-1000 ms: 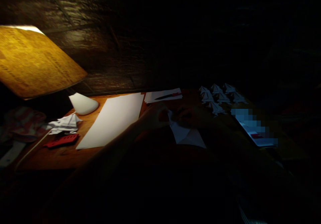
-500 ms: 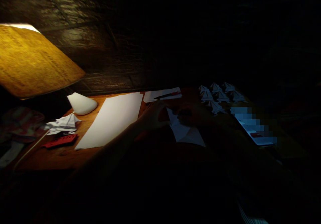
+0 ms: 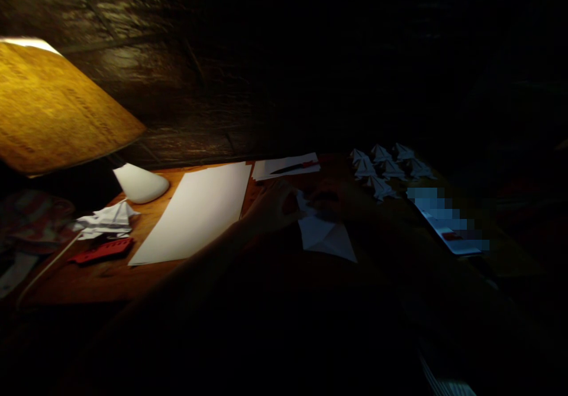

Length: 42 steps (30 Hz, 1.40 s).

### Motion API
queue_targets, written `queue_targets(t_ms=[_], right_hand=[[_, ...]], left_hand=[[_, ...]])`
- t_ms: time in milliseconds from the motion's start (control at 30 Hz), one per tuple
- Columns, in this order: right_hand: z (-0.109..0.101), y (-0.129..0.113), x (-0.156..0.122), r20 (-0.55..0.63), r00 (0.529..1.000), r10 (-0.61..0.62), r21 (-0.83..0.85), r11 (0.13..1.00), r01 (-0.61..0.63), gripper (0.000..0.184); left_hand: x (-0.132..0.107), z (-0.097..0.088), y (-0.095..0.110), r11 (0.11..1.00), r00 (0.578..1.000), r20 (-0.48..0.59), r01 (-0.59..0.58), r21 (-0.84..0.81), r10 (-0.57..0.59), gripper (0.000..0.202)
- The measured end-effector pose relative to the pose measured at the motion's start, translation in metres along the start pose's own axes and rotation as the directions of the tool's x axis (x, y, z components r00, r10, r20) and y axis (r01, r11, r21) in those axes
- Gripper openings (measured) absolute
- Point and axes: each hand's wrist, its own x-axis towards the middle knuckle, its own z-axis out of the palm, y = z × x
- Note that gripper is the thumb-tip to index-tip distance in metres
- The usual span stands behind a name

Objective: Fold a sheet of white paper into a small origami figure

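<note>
Here a dim room in a home is suggested: a wooden tabletop [image 3: 106, 277] is lit by a shaded lamp [image 3: 62, 109]!

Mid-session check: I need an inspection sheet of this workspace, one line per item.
Surface: wooden table, lamplit at left, very dark at right.
Work things: creased paper at the hands; large white sheet left of it; seven folded paper figures grouped at right.
Clutter: red-handled knife on a paper stack; red object beside striped folded paper; glowing screen.
Hands: left hand and right hand at the creased paper's far end; grip too dark to tell.
Cables: pale cord along the left side.
Surroundings: lit lamp, dark wall, patterned cloth.
</note>
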Motion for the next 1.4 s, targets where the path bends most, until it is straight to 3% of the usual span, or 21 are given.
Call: queue_targets(t_ms=[167,267,567,867,1067,1400], right_hand=[[-0.005,-0.004,-0.005,0.103,0.993,-0.059,-0.022,0.998,0.062,0.059],[-0.007,-0.005,-0.006,0.167,0.981,-0.099,-0.028,0.994,0.105,0.067],[-0.011,0.005,-0.006,0.143,0.985,-0.091,-0.037,0.995,0.097,0.058],[-0.008,0.010,-0.007,0.134,0.982,-0.137,-0.049,0.988,0.144,0.050],[0.000,0.012,-0.004,0.015,0.995,-0.098,-0.089,0.991,0.099,0.030],[-0.001,0.010,-0.003,0.048,0.991,-0.125,-0.049,0.991,0.127,0.033]], left_hand=[[-0.001,0.003,-0.008,1.000,1.000,0.003,-0.008,-0.005,0.008,0.051],[-0.001,0.005,-0.010,1.000,1.000,0.010,0.007,0.005,-0.007,0.052],[0.000,0.010,-0.014,0.994,0.994,-0.016,0.105,0.030,-0.104,0.055],[0.001,0.010,-0.017,0.997,0.998,0.004,0.070,0.007,-0.070,0.052],[0.003,0.009,-0.023,1.000,1.000,0.011,0.023,-0.013,-0.023,0.039],[0.003,0.006,-0.029,0.997,0.999,-0.012,-0.033,-0.068,0.032,0.041]])
